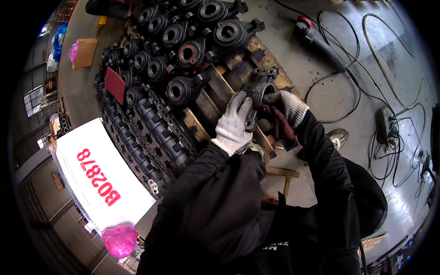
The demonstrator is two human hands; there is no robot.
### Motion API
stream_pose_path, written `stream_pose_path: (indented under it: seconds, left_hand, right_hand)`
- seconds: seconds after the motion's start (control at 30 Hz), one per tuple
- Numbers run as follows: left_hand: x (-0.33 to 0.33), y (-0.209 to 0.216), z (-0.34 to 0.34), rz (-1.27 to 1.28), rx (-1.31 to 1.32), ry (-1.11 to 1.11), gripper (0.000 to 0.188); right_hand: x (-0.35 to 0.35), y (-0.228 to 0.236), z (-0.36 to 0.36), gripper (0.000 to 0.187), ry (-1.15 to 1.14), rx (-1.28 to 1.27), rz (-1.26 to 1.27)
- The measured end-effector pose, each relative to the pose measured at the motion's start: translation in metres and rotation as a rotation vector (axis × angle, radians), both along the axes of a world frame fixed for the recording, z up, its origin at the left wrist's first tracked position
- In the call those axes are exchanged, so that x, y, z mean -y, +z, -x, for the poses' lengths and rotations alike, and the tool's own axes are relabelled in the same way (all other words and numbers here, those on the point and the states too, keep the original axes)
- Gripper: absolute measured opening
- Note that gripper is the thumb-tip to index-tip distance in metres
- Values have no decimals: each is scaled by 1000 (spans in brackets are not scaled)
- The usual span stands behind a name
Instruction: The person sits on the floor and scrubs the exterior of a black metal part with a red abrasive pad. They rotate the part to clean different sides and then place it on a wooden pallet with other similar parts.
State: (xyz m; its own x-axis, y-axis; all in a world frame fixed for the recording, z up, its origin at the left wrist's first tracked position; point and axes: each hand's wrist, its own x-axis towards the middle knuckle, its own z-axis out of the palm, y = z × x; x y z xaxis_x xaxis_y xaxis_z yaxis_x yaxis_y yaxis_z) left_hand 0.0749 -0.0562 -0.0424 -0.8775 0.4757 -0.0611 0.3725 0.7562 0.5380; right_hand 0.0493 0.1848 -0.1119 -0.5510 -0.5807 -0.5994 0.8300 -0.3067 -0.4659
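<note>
A black ring-shaped metal casting [260, 88] with a bolt lug rests on a wooden pallet [219, 87] in front of me. My left hand [234, 121], in a pale knit glove, lies over its near left side with the fingers bent onto the rim. At the ring's right edge, my gloved right hand [291, 108] has its fingers closed and partly inside the opening. A dark red, cloth-like piece [280, 123] is bunched under the right hand and hangs below it. The fingertips of the right hand are hidden by the ring.
Several similar black castings [173, 34] stand in rows beyond and left, with a dark red sheet [115, 85] on them. An angle grinder [321, 43] and its cable lie on the floor at right, near a power strip [387, 126]. A white bag [101, 169] stands left.
</note>
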Motion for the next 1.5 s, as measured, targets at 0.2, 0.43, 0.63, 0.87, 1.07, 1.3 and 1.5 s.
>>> stream_pose_path:
  seconds: [0.2,0.43,0.63,0.87,1.07,1.3,1.5]
  left_hand:
    - [-4,-3,-4,-4,-21,-1,82]
    - [0,-4,-6,-6,-20,-12,80]
    - [-8,-4,-3,-6,-17,33,77]
    - [-6,-8,-7,-17,-56,32,76]
    - [-3,-9,-9,-15,-62,31,77]
    - [-1,-10,-8,-31,-59,10,79]
    - [14,-17,-2,-137,-32,26,80]
  right_hand:
    - [10,-22,-16,17,-191,-50,-54]
    - [-3,38,-18,24,505,-390,-834]
    - [-26,10,-61,28,54,-516,-971]
    - [-12,-20,-82,21,-269,-388,-727]
    - [-11,8,-47,27,167,-867,-1096]
    - [-2,17,-42,30,304,-1065,-1073]
    - [-12,10,-68,25,8,-640,-796]
